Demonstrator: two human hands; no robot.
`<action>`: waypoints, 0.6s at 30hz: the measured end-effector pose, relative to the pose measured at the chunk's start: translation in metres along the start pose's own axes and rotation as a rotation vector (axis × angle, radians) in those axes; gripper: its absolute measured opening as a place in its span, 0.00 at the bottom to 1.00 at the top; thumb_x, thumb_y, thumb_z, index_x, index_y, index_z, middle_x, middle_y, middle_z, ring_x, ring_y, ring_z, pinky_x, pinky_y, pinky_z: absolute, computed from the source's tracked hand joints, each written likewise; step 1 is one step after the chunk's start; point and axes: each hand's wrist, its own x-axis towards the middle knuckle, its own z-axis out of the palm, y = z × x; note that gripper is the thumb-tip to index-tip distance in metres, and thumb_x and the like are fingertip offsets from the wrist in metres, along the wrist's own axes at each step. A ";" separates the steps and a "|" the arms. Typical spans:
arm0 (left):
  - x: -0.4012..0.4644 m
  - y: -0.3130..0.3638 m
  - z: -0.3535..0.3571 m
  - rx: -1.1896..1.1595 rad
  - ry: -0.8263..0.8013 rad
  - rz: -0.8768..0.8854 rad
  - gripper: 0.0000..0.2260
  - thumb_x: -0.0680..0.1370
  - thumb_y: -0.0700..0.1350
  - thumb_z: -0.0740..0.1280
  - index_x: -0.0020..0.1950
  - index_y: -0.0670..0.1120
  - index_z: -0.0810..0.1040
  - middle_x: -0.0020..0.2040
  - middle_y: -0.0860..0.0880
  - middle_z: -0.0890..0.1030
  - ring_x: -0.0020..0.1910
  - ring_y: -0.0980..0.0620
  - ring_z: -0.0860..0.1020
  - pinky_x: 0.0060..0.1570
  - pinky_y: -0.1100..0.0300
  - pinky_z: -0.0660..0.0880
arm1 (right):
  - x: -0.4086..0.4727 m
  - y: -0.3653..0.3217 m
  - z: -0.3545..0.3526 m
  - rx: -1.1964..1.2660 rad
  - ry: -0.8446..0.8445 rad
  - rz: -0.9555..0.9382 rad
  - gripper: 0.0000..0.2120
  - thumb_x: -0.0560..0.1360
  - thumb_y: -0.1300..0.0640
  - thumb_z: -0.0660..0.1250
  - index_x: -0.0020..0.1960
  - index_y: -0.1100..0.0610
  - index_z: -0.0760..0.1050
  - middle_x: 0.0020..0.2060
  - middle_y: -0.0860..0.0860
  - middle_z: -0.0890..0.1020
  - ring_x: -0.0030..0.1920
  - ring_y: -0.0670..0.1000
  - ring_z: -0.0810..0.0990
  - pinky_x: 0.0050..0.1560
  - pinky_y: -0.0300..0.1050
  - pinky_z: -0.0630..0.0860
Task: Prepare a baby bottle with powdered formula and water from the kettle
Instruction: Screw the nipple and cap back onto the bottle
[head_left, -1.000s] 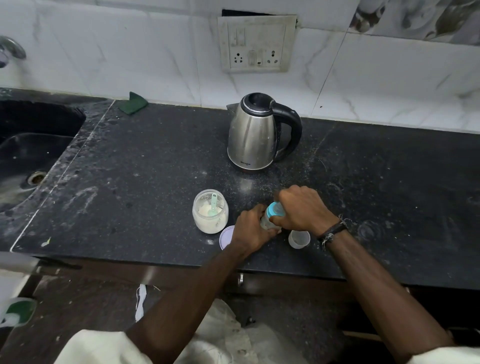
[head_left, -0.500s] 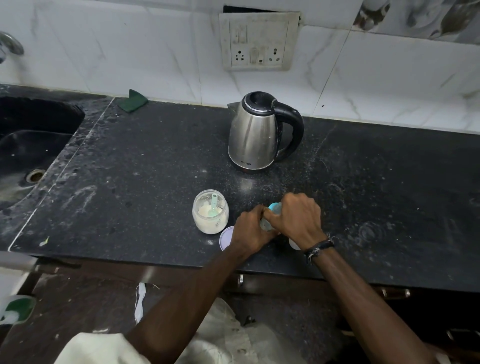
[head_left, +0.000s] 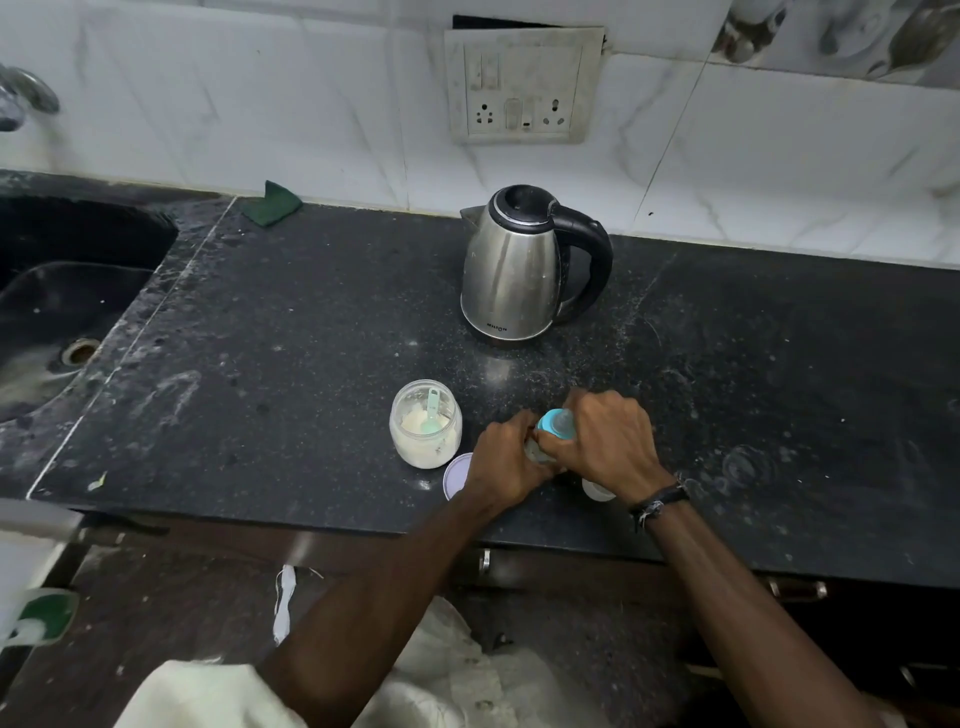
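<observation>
Person, seen from above. Both forearms bare to above the elbow. Right wrist carries a narrow black band with a small pale frayed thread at its knot. Left upper arm shows a cream-white cloth sleeve, loosely creased.

Our two bare forearms reach forward and converge, our left hand curls its fingers around the lower body of the baby bottle, our right hand wraps over its blue top, knuckles up, a dark band on our right wrist.
</observation>
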 end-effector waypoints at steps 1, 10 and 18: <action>0.000 0.000 0.000 0.005 0.006 0.003 0.21 0.67 0.55 0.78 0.50 0.43 0.78 0.43 0.46 0.86 0.43 0.44 0.83 0.41 0.49 0.77 | -0.001 -0.002 0.001 0.009 0.006 0.035 0.24 0.67 0.37 0.68 0.47 0.58 0.77 0.41 0.58 0.83 0.41 0.60 0.81 0.37 0.47 0.70; 0.000 -0.004 0.008 0.031 0.077 0.028 0.22 0.65 0.63 0.63 0.50 0.48 0.78 0.41 0.45 0.85 0.40 0.42 0.83 0.39 0.50 0.78 | -0.008 -0.030 0.011 0.033 0.128 0.305 0.26 0.66 0.39 0.73 0.42 0.63 0.76 0.37 0.61 0.83 0.36 0.64 0.82 0.35 0.44 0.63; 0.004 -0.001 0.000 0.059 -0.014 -0.017 0.21 0.65 0.57 0.78 0.50 0.48 0.77 0.45 0.48 0.86 0.44 0.46 0.83 0.39 0.56 0.73 | -0.003 0.001 -0.005 0.199 -0.151 0.193 0.29 0.63 0.30 0.71 0.49 0.54 0.79 0.43 0.52 0.83 0.45 0.56 0.82 0.41 0.48 0.77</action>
